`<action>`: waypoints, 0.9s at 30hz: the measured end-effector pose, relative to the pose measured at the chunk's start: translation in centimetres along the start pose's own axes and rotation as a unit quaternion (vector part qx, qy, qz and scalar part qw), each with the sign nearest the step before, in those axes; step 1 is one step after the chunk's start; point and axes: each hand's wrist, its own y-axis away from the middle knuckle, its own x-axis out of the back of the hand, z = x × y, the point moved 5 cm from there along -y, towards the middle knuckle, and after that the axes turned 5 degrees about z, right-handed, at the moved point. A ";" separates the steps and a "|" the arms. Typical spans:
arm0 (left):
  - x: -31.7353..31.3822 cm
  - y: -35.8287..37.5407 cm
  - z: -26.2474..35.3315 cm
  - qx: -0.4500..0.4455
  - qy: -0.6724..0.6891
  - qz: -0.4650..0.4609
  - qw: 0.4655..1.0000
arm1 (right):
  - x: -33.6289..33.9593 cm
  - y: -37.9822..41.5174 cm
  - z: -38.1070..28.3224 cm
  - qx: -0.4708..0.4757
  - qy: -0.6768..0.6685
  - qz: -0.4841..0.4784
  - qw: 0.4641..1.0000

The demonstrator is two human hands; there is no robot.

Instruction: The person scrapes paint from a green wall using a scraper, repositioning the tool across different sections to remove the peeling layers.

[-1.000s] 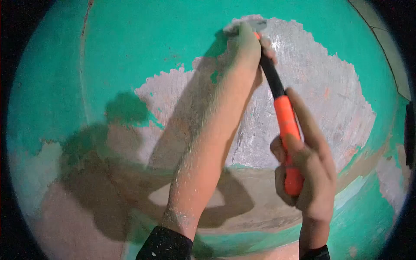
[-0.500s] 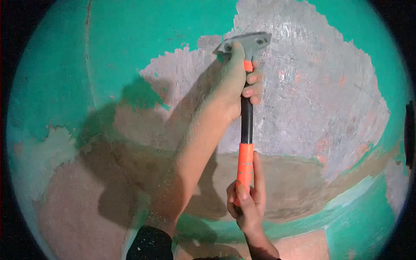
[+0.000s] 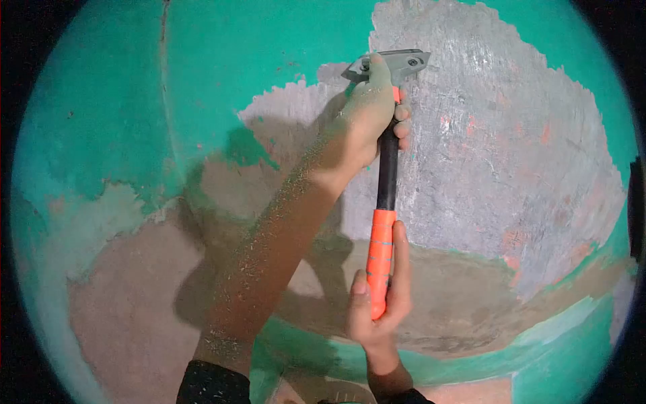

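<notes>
A long-handled scraper (image 3: 386, 176) with a grey metal head, a black shaft and an orange grip stands nearly upright against the wall. My left hand (image 3: 374, 114) is closed round the shaft just below the head, its thumb pressed up on the metal. Lower down, my right hand (image 3: 382, 316) holds the end of the orange grip, thumb on the left side and a finger stretched along the right. The scraper's head lies over a bare, greyish patch (image 3: 484, 148), close to its left edge with the green paint.
Green paint (image 3: 229, 47) surrounds the bare patch, with ragged edges. A thin vertical crack (image 3: 165, 81) runs down the upper left. Below are a brownish band (image 3: 437, 296) and a pinkish bare area (image 3: 134, 296). Small flakes cling to my left forearm (image 3: 276, 236).
The scraper has tilted slightly, its head shifting a little right. My right thumb has moved from the front of the orange grip to its left side. The view has shifted slightly.
</notes>
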 end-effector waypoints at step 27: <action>-0.6 3.7 2.7 -0.382 -0.490 0.189 0.761 | 3.3 -2.7 -5.3 0.004 0.143 -0.091 0.986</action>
